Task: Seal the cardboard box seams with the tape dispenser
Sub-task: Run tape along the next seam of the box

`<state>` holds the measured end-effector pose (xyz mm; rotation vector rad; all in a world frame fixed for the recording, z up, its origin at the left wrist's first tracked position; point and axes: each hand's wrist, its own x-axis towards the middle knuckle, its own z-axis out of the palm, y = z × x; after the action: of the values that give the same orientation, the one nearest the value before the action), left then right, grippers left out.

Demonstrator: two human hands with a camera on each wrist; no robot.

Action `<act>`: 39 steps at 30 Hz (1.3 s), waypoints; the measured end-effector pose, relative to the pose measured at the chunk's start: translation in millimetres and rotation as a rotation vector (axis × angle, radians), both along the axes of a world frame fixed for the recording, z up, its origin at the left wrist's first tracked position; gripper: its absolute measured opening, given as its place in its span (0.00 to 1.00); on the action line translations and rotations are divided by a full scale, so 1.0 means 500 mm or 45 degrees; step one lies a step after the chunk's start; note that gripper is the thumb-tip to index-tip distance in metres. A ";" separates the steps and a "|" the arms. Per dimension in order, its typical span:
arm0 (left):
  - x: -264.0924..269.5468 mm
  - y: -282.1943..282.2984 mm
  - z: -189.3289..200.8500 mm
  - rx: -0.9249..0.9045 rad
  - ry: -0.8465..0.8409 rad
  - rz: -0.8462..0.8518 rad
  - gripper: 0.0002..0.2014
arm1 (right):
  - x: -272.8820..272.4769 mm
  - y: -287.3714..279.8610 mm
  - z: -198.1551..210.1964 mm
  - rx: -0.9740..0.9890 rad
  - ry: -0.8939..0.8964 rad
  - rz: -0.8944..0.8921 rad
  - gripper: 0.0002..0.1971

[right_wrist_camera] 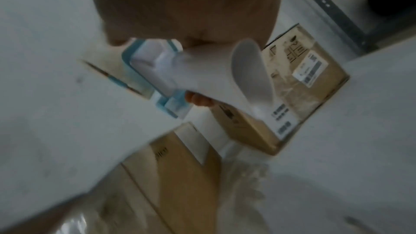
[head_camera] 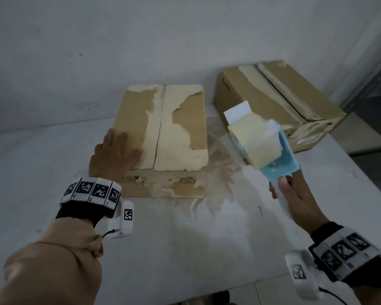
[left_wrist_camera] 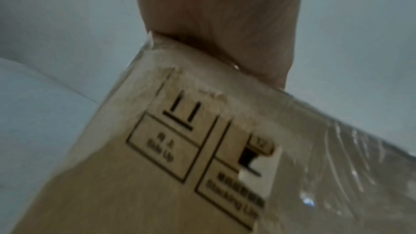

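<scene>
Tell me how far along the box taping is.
Done: nothing visible; the near box's centre seam shows no fresh tape, only torn paper. In hand: left hand rests flat on it, right hand grips the tape dispenser beside it. Left: all seams; the far box is untouched.

The left hand (head_camera: 114, 153) lies flat with fingers straight and spread, palm down, while the right hand (head_camera: 295, 199) is raised, fingers curled in a grip
</scene>
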<state>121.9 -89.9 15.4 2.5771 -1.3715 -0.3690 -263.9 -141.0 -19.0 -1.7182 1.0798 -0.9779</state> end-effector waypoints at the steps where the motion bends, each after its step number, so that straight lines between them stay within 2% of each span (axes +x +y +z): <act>1: 0.005 0.000 0.004 0.004 0.033 -0.001 0.32 | 0.014 -0.007 0.017 0.079 -0.094 0.031 0.46; 3: 0.016 -0.003 0.012 -0.004 0.093 -0.019 0.34 | 0.047 -0.022 0.040 0.195 -0.175 0.065 0.38; 6: 0.036 -0.011 0.026 -0.084 0.184 0.010 0.37 | 0.097 -0.035 0.066 0.336 -0.314 0.001 0.13; 7: 0.041 -0.014 0.031 -0.100 0.214 0.006 0.36 | 0.111 -0.038 0.075 0.365 -0.353 -0.015 0.08; 8: 0.046 -0.019 0.033 -0.099 0.242 -0.020 0.36 | 0.123 -0.044 0.080 0.376 -0.380 -0.004 0.07; 9: 0.050 -0.025 0.036 -0.086 0.279 -0.057 0.38 | 0.136 -0.051 0.086 0.370 -0.401 0.021 0.11; 11: 0.054 -0.039 0.036 -0.129 0.401 -0.065 0.48 | 0.159 -0.067 0.093 0.326 -0.417 0.084 0.24; 12: 0.056 -0.046 0.036 -0.136 0.442 -0.035 0.49 | 0.170 -0.076 0.097 0.289 -0.405 0.113 0.31; 14: 0.062 -0.052 0.032 -0.091 0.487 0.028 0.49 | 0.197 -0.087 0.110 0.251 -0.378 0.147 0.42; 15: 0.064 -0.054 0.028 -0.076 0.506 0.045 0.48 | 0.210 -0.090 0.118 0.252 -0.372 0.158 0.43; 18: 0.070 -0.055 0.022 -0.024 0.528 0.044 0.46 | 0.244 -0.109 0.131 0.296 -0.444 0.177 0.32; 20: 0.074 -0.052 0.021 -0.008 0.514 0.015 0.47 | 0.267 -0.120 0.139 0.309 -0.466 0.185 0.36; 22: 0.078 -0.046 0.017 0.001 0.517 -0.002 0.52 | 0.285 -0.129 0.150 0.322 -0.482 0.170 0.39; 24: 0.077 -0.032 0.016 0.025 0.539 0.005 0.57 | 0.294 -0.140 0.159 0.288 -0.483 0.179 0.34; 26: 0.073 -0.012 0.014 0.092 0.554 -0.005 0.57 | 0.301 -0.148 0.170 0.244 -0.469 0.200 0.33; 30: 0.051 0.050 0.031 0.284 0.493 -0.149 0.60 | 0.316 -0.159 0.192 0.230 -0.497 0.256 0.28; 33: 0.031 0.099 0.049 0.370 0.537 -0.228 0.73 | 0.330 -0.165 0.200 0.237 -0.511 0.279 0.32; 34: 0.023 0.114 0.052 0.383 0.550 -0.242 0.74 | 0.338 -0.166 0.202 0.239 -0.522 0.281 0.32; 37: 0.009 0.146 0.064 0.396 0.490 -0.284 0.68 | 0.359 -0.163 0.207 0.215 -0.555 0.316 0.26; 39: 0.021 0.155 0.076 0.355 0.373 -0.354 0.62 | 0.368 -0.159 0.214 0.191 -0.519 0.339 0.29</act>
<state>132.4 -12.6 53.5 2.4016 -1.6632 -1.0053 -79.7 -220.7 87.8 -1.4160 0.6258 -0.9930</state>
